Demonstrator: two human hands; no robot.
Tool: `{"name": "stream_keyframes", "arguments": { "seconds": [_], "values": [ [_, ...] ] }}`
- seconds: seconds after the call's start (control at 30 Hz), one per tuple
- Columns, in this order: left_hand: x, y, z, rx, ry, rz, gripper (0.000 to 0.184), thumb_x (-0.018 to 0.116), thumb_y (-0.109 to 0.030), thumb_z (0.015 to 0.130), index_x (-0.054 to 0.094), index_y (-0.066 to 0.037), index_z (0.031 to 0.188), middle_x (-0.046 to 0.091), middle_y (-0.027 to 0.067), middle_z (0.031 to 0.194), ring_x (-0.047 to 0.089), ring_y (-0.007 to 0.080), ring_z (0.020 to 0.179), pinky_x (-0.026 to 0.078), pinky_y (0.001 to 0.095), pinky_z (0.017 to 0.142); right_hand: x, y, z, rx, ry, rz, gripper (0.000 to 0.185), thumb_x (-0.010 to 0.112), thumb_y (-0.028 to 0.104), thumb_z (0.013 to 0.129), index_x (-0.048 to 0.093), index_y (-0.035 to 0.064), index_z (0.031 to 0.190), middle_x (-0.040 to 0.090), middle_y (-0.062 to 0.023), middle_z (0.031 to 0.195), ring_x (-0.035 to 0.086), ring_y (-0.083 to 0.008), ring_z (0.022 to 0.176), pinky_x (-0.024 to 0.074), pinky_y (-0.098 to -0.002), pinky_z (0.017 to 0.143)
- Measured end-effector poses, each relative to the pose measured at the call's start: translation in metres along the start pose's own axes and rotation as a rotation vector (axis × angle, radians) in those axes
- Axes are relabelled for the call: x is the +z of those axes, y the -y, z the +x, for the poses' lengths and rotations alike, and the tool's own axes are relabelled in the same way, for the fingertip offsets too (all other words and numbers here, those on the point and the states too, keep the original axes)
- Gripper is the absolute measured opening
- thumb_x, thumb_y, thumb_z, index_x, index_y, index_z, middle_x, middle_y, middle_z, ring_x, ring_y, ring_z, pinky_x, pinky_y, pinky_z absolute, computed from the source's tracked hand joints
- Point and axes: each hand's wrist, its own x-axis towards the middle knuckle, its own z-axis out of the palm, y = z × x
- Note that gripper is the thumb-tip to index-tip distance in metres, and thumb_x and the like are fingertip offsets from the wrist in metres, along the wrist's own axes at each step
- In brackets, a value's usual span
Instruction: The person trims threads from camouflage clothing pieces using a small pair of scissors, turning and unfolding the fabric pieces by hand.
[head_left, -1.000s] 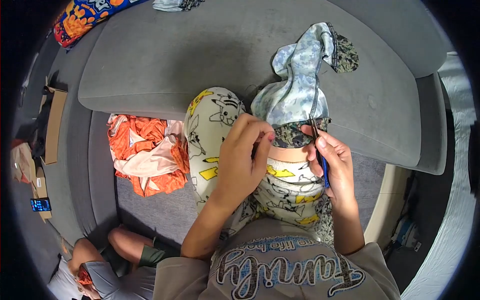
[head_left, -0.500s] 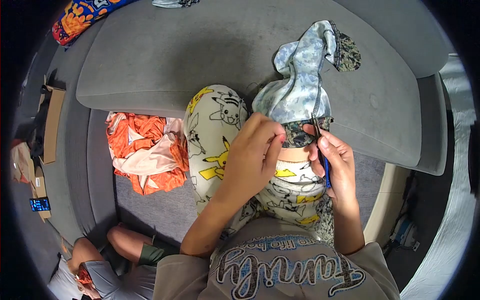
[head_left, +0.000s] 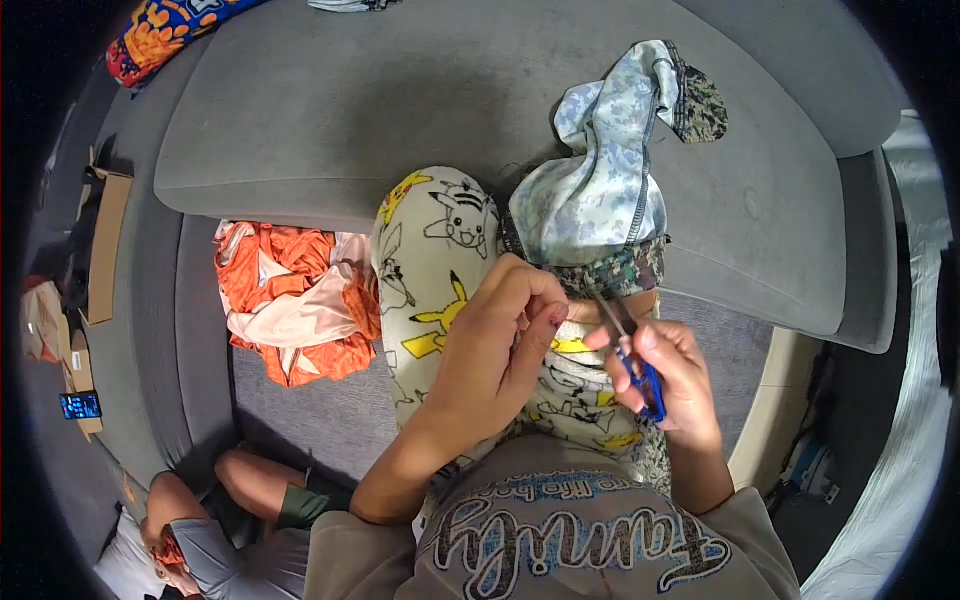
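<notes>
A camouflage garment piece (head_left: 590, 215), pale with a darker band at its near edge, lies over my raised right knee and runs onto the sofa seat. My right hand (head_left: 672, 375) grips blue-handled scissors (head_left: 650, 390), their blades pointing up and left, close to the band's lower edge. My left hand (head_left: 505, 345) is closed beside the same edge, fingers curled and thumb tip near the index finger. What it pinches, if anything, is too small to make out.
Orange and cream fabric (head_left: 295, 310) is heaped left of my legs. The grey sofa seat (head_left: 400, 100) spreads ahead. Another person (head_left: 240, 540) sits at lower left. A phone (head_left: 80, 405) and cardboard boxes (head_left: 108, 245) are at far left.
My right hand has lowered and turned, taking the scissors from upright beside the band to a leftward slant below it. My left hand has moved slightly down, its thumb now more visible.
</notes>
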Motion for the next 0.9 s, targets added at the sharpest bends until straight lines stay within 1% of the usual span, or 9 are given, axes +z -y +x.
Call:
{"name": "stream_keyframes", "arguments": {
  "seconds": [0.1, 0.27, 0.33, 0.67, 0.73, 0.77, 0.83, 0.87, 0.9],
  "values": [
    [0.001, -0.001, 0.0, 0.003, 0.008, -0.033, 0.005, 0.051, 0.001, 0.085, 0.051, 0.001, 0.091, 0.047, 0.0098, 0.079, 0.048, 0.0184, 0.065, 0.039, 0.0274, 0.06, -0.002, -0.004, 0.001, 0.218, 0.06, 0.159, 0.044, 0.055, 0.033, 0.091, 0.061, -0.0098, 0.096, 0.052, -0.0038, 0.058, 0.041, -0.0068, 0.04, 0.0321, -0.0187, 0.038],
    [-0.001, -0.004, -0.002, 0.01, 0.019, -0.019, 0.006, 0.051, 0.002, 0.085, 0.051, 0.001, 0.091, 0.047, 0.0089, 0.079, 0.047, 0.0167, 0.065, 0.039, 0.0264, 0.06, -0.007, -0.01, 0.006, 0.233, 0.057, 0.224, 0.043, 0.056, 0.034, 0.09, 0.061, -0.0079, 0.096, 0.047, -0.002, 0.055, 0.039, -0.0061, 0.04, 0.0295, -0.0182, 0.037],
    [-0.001, -0.006, -0.004, -0.051, 0.027, -0.09, 0.004, 0.049, -0.003, 0.089, 0.049, 0.001, 0.088, 0.045, 0.0055, 0.081, 0.042, 0.0115, 0.072, 0.035, 0.0224, 0.066, -0.007, -0.01, 0.007, 0.238, 0.042, 0.208, 0.041, 0.056, 0.034, 0.09, 0.062, -0.0067, 0.095, 0.047, -0.002, 0.056, 0.038, -0.0058, 0.04, 0.0284, -0.0183, 0.036],
    [-0.008, 0.005, -0.006, -0.032, -0.027, -0.075, 0.002, 0.048, 0.0, 0.088, 0.048, 0.001, 0.089, 0.045, 0.0054, 0.081, 0.043, 0.0113, 0.072, 0.036, 0.0219, 0.067, -0.01, -0.009, 0.0, 0.191, 0.035, 0.173, 0.04, 0.056, 0.032, 0.09, 0.062, -0.0069, 0.095, 0.048, -0.0019, 0.056, 0.038, -0.0055, 0.042, 0.0289, -0.0182, 0.038],
    [-0.021, 0.016, -0.009, -0.019, -0.189, 0.294, 0.016, 0.052, 0.004, 0.082, 0.053, 0.0, 0.097, 0.051, 0.0114, 0.082, 0.051, 0.0242, 0.07, 0.042, 0.03, 0.064, -0.012, -0.008, -0.004, 0.187, 0.018, 0.126, 0.043, 0.055, 0.033, 0.091, 0.062, -0.0085, 0.097, 0.05, -0.0023, 0.057, 0.039, -0.0057, 0.042, 0.0296, -0.0185, 0.039],
    [-0.024, 0.018, -0.008, -0.018, -0.188, 0.294, 0.016, 0.052, 0.004, 0.082, 0.053, 0.0, 0.097, 0.051, 0.0114, 0.082, 0.051, 0.0242, 0.07, 0.042, 0.03, 0.064, -0.012, -0.008, -0.005, 0.187, 0.018, 0.127, 0.043, 0.055, 0.033, 0.091, 0.062, -0.0085, 0.097, 0.05, -0.0023, 0.057, 0.039, -0.0057, 0.042, 0.0296, -0.0185, 0.039],
    [-0.027, 0.02, -0.005, 0.072, -0.5, 0.572, 0.021, 0.058, 0.001, 0.079, 0.055, 0.0, 0.1, 0.052, 0.0131, 0.084, 0.053, 0.0257, 0.074, 0.044, 0.0324, 0.067, -0.013, -0.008, -0.007, 0.199, 0.0, 0.082, 0.045, 0.054, 0.034, 0.091, 0.061, -0.0097, 0.099, 0.051, -0.0024, 0.058, 0.04, -0.0059, 0.042, 0.0301, -0.0186, 0.039],
    [-0.024, 0.02, -0.005, 0.071, -0.499, 0.571, 0.021, 0.058, 0.001, 0.079, 0.055, 0.0, 0.1, 0.052, 0.0131, 0.084, 0.053, 0.0257, 0.074, 0.044, 0.0324, 0.067, -0.013, -0.009, -0.008, 0.2, -0.002, 0.083, 0.045, 0.054, 0.034, 0.091, 0.061, -0.0097, 0.099, 0.051, -0.0024, 0.058, 0.04, -0.0059, 0.042, 0.0301, -0.0186, 0.039],
    [-0.019, 0.019, -0.005, 0.128, -0.374, 0.535, 0.022, 0.061, 0.0, 0.078, 0.057, 0.0, 0.099, 0.053, 0.013, 0.086, 0.054, 0.0265, 0.075, 0.044, 0.0334, 0.068, -0.013, -0.01, -0.007, 0.2, -0.006, 0.081, 0.045, 0.054, 0.034, 0.091, 0.061, -0.0096, 0.099, 0.051, -0.0022, 0.058, 0.04, -0.006, 0.042, 0.0303, -0.0187, 0.039]
  ]
}}
